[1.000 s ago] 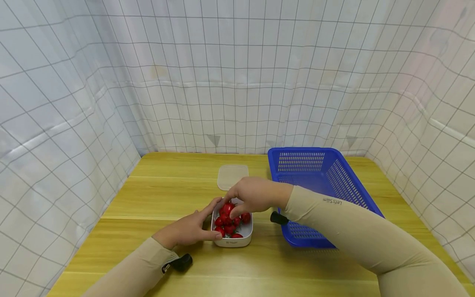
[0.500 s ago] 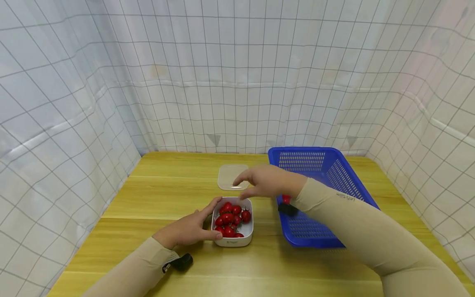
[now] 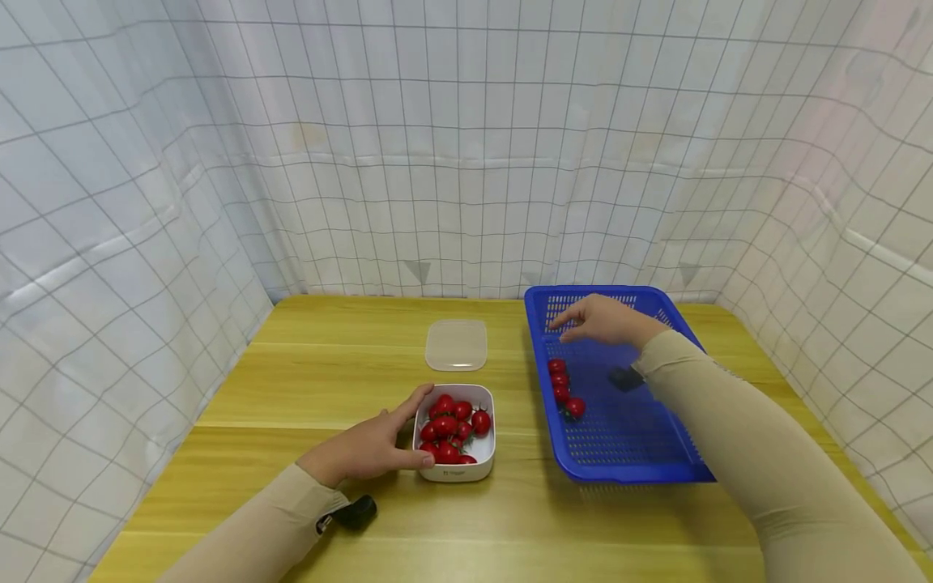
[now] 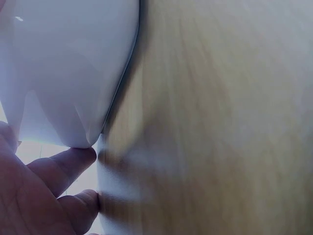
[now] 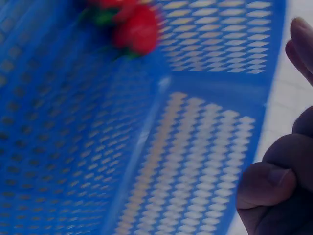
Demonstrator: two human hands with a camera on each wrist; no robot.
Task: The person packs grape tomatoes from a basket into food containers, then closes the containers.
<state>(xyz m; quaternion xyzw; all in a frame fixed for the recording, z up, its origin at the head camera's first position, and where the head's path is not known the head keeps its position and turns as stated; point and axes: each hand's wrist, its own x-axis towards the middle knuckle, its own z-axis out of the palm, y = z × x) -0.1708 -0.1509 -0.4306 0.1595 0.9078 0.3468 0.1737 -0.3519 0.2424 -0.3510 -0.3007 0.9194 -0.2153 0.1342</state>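
Note:
Several small red tomatoes (image 3: 445,426) lie in a white food container (image 3: 455,472). My left hand (image 3: 368,447) holds that container at its left side, thumb at the near corner and forefinger at the far one. In the left wrist view, fingertips (image 4: 80,156) touch the white wall. Over the blue basket (image 3: 615,472) hovers my right hand (image 3: 605,320), its thumb and fingers apart with nothing seen between them. Along the basket's left wall sit several more tomatoes (image 3: 560,393). They appear blurred in the right wrist view, away from the thumb (image 5: 266,183).
A translucent flat lid (image 3: 456,346) lies on the wooden table (image 3: 321,389) behind the container. The basket's raised rim stands right of the container, with a strip of table between. A white grid-patterned curtain (image 3: 466,162) encloses the back and sides.
My right hand has left the container and moved right to above the basket, uncovering the lid and the basket's tomatoes. The left hand stays at the container.

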